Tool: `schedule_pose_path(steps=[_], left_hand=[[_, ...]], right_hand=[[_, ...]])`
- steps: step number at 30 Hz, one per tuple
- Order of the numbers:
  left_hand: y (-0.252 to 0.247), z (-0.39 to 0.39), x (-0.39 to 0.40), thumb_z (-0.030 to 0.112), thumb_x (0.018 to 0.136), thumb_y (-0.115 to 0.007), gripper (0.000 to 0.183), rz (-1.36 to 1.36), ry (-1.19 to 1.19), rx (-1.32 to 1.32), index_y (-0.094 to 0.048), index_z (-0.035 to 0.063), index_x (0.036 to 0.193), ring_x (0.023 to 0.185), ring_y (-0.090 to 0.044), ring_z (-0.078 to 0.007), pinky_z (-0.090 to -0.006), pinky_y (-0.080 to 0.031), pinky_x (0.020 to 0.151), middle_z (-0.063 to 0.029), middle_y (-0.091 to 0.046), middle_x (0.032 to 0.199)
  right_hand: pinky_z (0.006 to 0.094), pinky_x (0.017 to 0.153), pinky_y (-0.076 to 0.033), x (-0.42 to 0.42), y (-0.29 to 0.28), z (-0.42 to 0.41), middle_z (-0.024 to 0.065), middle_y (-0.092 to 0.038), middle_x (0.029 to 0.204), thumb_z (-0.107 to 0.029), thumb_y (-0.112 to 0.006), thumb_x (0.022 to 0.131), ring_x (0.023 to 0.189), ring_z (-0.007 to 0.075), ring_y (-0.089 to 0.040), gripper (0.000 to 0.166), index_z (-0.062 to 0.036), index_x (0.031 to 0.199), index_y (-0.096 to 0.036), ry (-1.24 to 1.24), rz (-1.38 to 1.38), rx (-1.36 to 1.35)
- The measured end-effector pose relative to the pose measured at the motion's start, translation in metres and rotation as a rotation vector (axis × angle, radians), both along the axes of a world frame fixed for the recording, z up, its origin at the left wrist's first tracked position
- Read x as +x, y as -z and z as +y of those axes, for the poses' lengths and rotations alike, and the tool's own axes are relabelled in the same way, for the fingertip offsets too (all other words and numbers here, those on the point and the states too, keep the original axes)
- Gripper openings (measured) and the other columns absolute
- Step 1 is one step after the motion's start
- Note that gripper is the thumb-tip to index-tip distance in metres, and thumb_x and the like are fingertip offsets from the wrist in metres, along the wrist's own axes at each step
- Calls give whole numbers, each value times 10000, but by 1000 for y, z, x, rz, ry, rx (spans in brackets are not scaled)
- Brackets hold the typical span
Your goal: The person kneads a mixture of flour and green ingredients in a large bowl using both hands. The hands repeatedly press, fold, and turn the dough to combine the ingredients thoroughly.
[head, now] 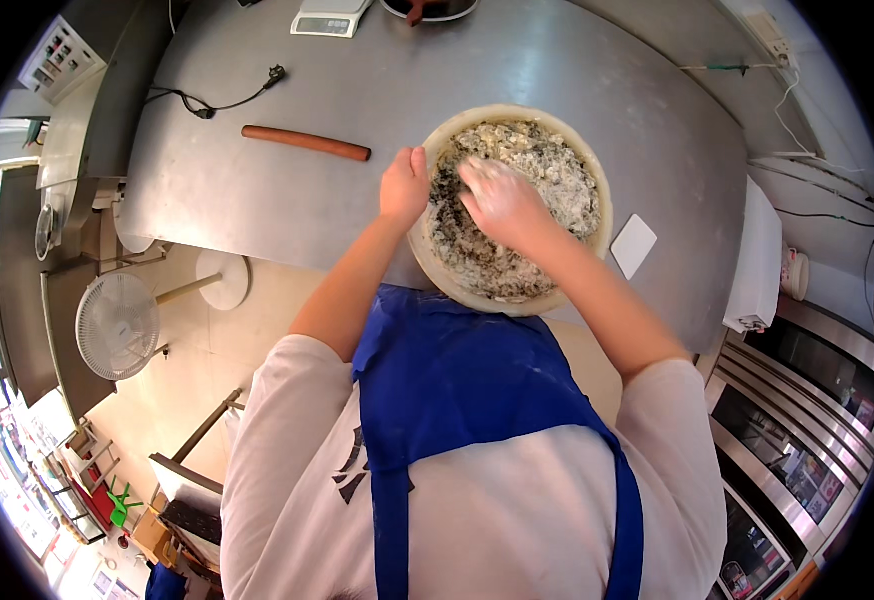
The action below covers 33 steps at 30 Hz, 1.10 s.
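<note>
In front of me a large round pale basin [603,196] stands at the near edge of the steel table. It holds a crumbly mixture [553,169], whitish and floury at the right, darker with black specks at the left. My left hand [405,187] grips the basin's left rim, thumb up. My right hand [501,202] is inside the basin, over the left part of the mixture, blurred and dusted white; its fingers look curled, and whether they hold any mixture cannot be told. A white plastic dough scraper [634,246] lies right of the basin.
On the steel table [317,202] lie a wooden rolling pin [306,142] and a black power cord [238,101]. A digital scale [324,24] and a dark round pan [444,9] stand at the far edge. A pedestal fan [118,326] is at the left, ovens [774,442] at the right.
</note>
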<state>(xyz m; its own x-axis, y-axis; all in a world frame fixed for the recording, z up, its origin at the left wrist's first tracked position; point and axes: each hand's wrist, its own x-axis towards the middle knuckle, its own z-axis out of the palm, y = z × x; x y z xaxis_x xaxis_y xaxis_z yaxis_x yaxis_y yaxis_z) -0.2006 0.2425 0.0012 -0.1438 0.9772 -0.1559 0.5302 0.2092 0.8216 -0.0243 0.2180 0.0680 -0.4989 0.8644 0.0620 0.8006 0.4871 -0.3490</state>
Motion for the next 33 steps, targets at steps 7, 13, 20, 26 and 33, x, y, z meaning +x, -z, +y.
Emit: schedule_pose_path(steps=[7,13,20,26,33], left_hand=[[-1,1,1,363,997,-387,393,1,-4,7,-554,17,913,860,-583,-462,-508,-455,748,-259,-624,875],[-1,2,2,355,995,-388,385,40,2,16,-559,20,911,860,-584,-462,-513,-456,746,-257,-628,866],[1,2,2,372,992,-399,396,47,4,0,-552,18,903,854,-586,-463,-516,-461,734,-257,-630,863],[-3,2,1,383,993,-404,407,29,12,-33,-565,21,903,843,-589,-462,-514,-463,726,-254,-629,854],[-3,1,2,384,996,-400,412,3,7,-10,-569,16,919,835,-589,-448,-487,-465,725,-242,-633,856]], right_hand=[[398,873,-507,-47,46,54,163,-683,1017,-385,-614,807,989,313,-643,406,-27,983,-692,65,-278,-490],[424,960,-426,-67,27,35,83,-616,1261,-470,-725,677,1175,241,-575,619,-132,1191,-659,-221,-654,-730],[490,1015,-263,-50,-9,-17,23,-606,1240,-457,-759,682,1272,259,-407,539,-153,1123,-693,-456,-886,-411],[427,1021,-278,36,-12,-43,19,-581,1228,-429,-752,676,1241,243,-426,414,-152,982,-723,-294,-376,-66],[442,1042,-343,109,14,-42,46,-532,1340,-390,-753,678,1254,251,-423,374,-114,928,-722,-79,-119,289]])
